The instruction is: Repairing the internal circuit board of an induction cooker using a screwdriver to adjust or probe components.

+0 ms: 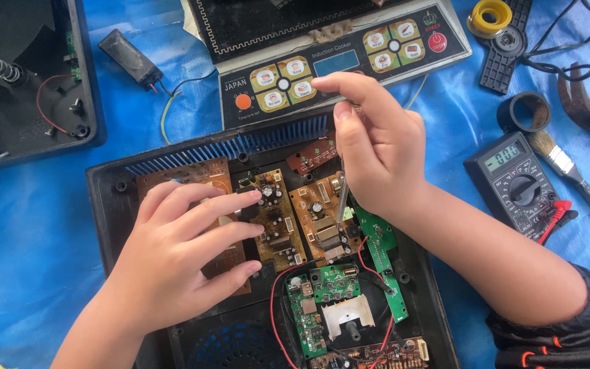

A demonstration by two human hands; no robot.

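Note:
An opened black appliance housing lies on a blue tarp, filled with several brown and green circuit boards. My left hand rests flat, fingers spread, on the large brown board at the left. My right hand pinches a thin metal screwdriver held upright, its tip down on a small brown board in the middle. Red wires loop past the green boards below.
The cooker's top panel with round buttons lies just behind the housing. A digital multimeter, a paintbrush, tape rolls and a yellow tape roll sit at the right. Another black casing and a small black part lie at the left.

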